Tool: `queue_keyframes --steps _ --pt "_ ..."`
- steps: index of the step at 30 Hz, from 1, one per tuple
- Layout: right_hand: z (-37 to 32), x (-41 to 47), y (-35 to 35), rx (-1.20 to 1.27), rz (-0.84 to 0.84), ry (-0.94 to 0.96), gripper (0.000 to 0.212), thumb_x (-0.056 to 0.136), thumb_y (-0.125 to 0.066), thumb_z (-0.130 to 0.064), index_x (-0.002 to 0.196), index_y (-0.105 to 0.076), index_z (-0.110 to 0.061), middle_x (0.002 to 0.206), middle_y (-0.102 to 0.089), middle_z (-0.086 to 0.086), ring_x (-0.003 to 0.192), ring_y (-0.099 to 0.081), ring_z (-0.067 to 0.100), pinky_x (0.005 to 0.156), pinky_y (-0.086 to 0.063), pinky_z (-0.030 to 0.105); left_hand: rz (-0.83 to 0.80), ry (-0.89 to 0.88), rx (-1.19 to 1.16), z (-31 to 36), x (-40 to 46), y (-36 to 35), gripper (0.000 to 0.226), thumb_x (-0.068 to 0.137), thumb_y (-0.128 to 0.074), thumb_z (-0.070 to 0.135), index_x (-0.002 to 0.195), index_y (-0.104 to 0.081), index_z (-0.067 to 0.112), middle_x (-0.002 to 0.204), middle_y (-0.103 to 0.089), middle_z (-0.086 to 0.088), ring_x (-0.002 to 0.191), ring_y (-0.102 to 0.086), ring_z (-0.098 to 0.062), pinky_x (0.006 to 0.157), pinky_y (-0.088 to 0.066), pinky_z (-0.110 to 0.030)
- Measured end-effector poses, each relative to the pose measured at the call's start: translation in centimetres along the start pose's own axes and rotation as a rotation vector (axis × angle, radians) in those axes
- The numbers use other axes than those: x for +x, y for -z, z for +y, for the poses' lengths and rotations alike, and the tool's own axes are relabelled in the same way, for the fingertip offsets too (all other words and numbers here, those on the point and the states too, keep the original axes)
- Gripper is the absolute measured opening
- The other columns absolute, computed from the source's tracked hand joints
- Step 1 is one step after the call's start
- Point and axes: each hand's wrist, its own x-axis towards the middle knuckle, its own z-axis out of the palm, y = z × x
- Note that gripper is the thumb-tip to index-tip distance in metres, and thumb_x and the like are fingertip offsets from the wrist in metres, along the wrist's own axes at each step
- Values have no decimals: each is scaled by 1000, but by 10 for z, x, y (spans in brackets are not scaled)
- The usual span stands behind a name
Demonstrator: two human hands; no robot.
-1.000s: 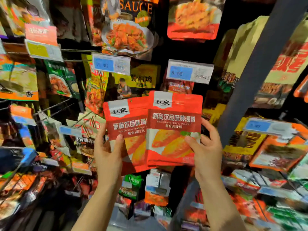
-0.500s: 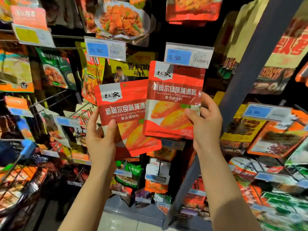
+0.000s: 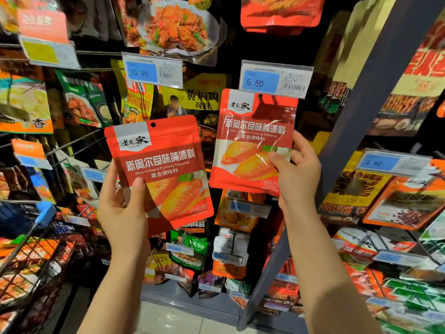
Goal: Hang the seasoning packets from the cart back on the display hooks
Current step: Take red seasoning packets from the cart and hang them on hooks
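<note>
I hold two matching red seasoning packets with chicken wings pictured on them. My right hand [image 3: 297, 174] pinches the lower right corner of the right packet [image 3: 252, 131] and holds it upright, its top hole right under the 5.50 price tag [image 3: 274, 79] on a display hook. My left hand [image 3: 122, 203] grips the left packet [image 3: 159, 165] at its lower left edge, thumb on the front. That packet sits lower, tilted slightly, apart from any hook. The hook's tip is hidden behind the tag.
Hanging packets fill the rack on all sides, with a 10.90 tag [image 3: 151, 72] up left and a 3.90 tag [image 3: 390, 162] at right. A dark slanted post [image 3: 361, 112] runs beside my right hand. A wire cart [image 3: 31, 256] with packets stands at lower left.
My right hand has raised its packet up to just under the 5.50 tag and away from the left packet. The two packets no longer overlap. The left hand has barely moved.
</note>
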Motion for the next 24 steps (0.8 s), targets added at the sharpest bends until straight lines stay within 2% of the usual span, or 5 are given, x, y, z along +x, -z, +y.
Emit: queue_keyframes --steps 4,7,10,16,24 --pt "13 34 -16 -140 68 31 53 92 -61 -5 139 -51 -25 96 -66 -7 78 -62 -4 71 -51 20 -92 160 22 6 7 9 53 97 -56 5 145 -46 25 99 -74 13 88 -68 1 82 -57 -25" --pt "21 51 -25 -220 99 -15 54 98 -49 -8 147 -42 -30 92 -58 -9 60 -51 0 50 -38 11 -244 290 49 13 7 2 51 94 -60 7 138 -52 33 106 -75 3 96 -70 -16 94 -52 -50" --pt "25 53 -24 -207 100 -7 52 99 -48 -8 146 -42 -31 96 -59 -10 70 -52 5 59 -44 19 -417 253 74 19 5 -27 45 94 -58 5 122 -54 40 84 -76 11 79 -72 -7 77 -59 -37" --pt "20 52 -17 214 102 -163 28 104 -44 -23 125 -61 -27 82 -59 -5 66 -61 8 58 -48 26 -517 239 -13 23 13 -81 51 95 -61 5 136 -50 32 113 -72 -5 102 -70 -19 92 -56 -45" --pt "22 20 -1 -156 -6 19 38 107 -35 -28 142 -46 -23 123 -50 -23 120 -51 0 94 -43 17 -488 235 -95 16 20 -89 52 94 -61 7 141 -50 25 121 -69 -8 105 -69 -16 92 -56 -44"
